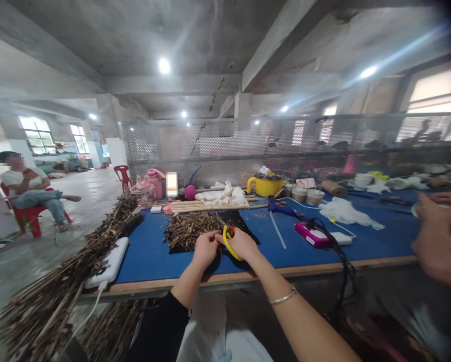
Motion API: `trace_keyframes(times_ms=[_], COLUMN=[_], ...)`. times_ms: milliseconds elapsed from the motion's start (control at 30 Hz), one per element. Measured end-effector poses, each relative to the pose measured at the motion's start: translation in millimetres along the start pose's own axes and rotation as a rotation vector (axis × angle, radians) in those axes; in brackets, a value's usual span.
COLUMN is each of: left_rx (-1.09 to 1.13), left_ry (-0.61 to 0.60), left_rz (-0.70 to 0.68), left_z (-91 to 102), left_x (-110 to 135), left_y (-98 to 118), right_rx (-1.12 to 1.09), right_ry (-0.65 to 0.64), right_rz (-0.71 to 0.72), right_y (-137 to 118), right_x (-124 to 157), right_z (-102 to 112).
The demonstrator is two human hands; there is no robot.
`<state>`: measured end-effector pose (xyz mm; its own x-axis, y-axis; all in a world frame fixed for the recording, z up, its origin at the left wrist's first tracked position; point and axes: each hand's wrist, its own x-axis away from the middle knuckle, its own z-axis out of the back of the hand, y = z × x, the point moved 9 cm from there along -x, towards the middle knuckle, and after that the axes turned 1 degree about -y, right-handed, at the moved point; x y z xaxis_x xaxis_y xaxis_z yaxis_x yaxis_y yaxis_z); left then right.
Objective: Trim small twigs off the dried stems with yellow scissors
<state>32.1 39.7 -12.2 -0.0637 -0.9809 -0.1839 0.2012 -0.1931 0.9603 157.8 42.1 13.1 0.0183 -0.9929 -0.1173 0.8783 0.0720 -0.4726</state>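
My right hand [242,244] is closed around a pair of yellow-handled scissors [229,245], with the blades pointing away from me. Close beside it, almost touching, my left hand [207,246] has its fingers pinched together. What those fingers hold is too small to make out. Just beyond both hands lies a pile of dry brown stems [187,229] on a black cloth [244,223].
A big bundle of dried stalks [70,266] leans over the table's left end, beside a white power bank [114,261]. Wooden sticks, a yellow pot [268,186], a blue glue gun [281,206] and a magenta device [311,235] lie beyond. Another person's hands [438,236] are at right.
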Motion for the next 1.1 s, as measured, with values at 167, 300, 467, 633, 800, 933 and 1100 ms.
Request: trace_keyframes(times_ms=[167,300,467,633,800,933,1100], left_rx=[-0.055,-0.056,-0.077,-0.06,0.015,0.016,-0.032], left_ry=[-0.022,-0.027,-0.032,-0.019,0.044,0.027,0.015], left_rz=[-0.074,-0.105,-0.117,-0.057,0.076,0.057,-0.005], left_z=[-0.9,-1.1,-1.1,-1.0,3.1,2.2,2.5], left_x=[1.8,1.6,-0.9,-1.5,-0.2,0.0,-1.0], left_y=[8.6,10.9,6.2,0.0,-9.2,-8.7,-5.9], right_rx=[0.007,0.017,0.054,0.09,0.062,0.055,0.056], right_ry=[0.06,0.078,0.037,-0.003,-0.103,-0.098,-0.09], right_rz=[-0.014,-0.019,-0.034,-0.045,0.01,-0.015,-0.03], right_y=[-5.6,-4.5,2.0,6.4,-2.4,-4.3,-4.1], right_x=[2.5,3.2,-0.9,-2.3,3.0,5.6,6.8], right_z=[3.0,4.6,1.1,-1.2,-7.7,-8.2,-7.7])
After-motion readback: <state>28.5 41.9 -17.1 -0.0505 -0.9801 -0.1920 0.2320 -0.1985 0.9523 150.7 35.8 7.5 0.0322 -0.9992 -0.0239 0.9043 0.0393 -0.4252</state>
